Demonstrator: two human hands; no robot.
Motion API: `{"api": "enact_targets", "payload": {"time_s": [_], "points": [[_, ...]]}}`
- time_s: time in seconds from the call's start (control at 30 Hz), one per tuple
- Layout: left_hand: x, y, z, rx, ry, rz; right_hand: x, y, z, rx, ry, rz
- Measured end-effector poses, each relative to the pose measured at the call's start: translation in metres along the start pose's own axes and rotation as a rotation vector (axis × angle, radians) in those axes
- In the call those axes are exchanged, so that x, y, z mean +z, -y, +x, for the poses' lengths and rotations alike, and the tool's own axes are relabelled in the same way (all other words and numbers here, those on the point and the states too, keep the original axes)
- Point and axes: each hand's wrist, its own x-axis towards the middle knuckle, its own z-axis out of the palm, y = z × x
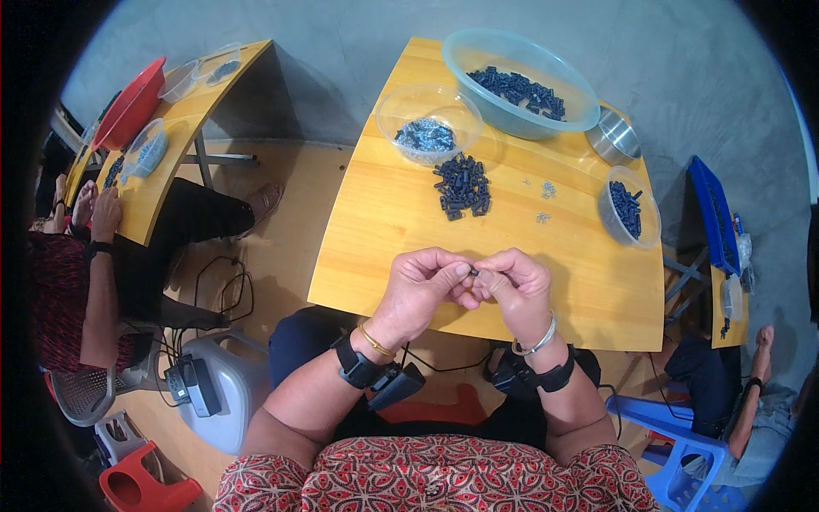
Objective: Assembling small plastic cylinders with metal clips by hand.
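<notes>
Over the near part of the wooden table, my left hand and my right hand meet fingertip to fingertip. Between them a small black plastic piece is pinched; most of it is hidden by the fingers. Just beyond my hands lies a pile of black plastic pieces. To its right, little silvery metal parts are scattered in small clusters. A clear tub behind the pile contains shiny small parts. At the right edge, another clear tub contains more black pieces.
A large pale-blue basin of black pieces stands at the back, beside a metal bowl. People work at tables on both sides. At left are a red basin and a grey stool; a blue stool is at lower right. Cables lie on the floor.
</notes>
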Motion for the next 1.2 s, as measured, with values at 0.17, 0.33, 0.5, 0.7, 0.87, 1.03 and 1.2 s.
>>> {"api": "enact_targets", "payload": {"time_s": [0.17,0.33,0.5,0.7,0.87,1.03,1.2], "points": [[0.001,-0.001,0.000,-0.010,-0.008,-0.098,-0.001,-0.002,0.003,-0.019,0.008,-0.014],[-0.003,0.000,-0.001,-0.011,-0.026,-0.069,-0.010,0.010,0.004,0.116,-0.038,-0.004],[-0.002,0.003,0.001,0.005,-0.006,-0.042,-0.015,0.008,0.000,0.062,0.050,-0.241],[0.006,0.001,0.002,0.027,-0.021,0.051,-0.011,0.002,-0.003,-0.056,0.037,-0.418],[0.010,0.003,-0.001,0.116,-0.032,0.286,-0.011,0.006,-0.004,-0.161,0.015,-0.533],[0.013,0.006,0.002,0.489,-0.048,0.914,-0.013,0.000,-0.006,-0.371,-0.009,-0.867],[0.011,0.007,0.007,0.611,-0.030,1.210,-0.017,0.003,-0.007,-0.429,0.064,-1.050]]}}
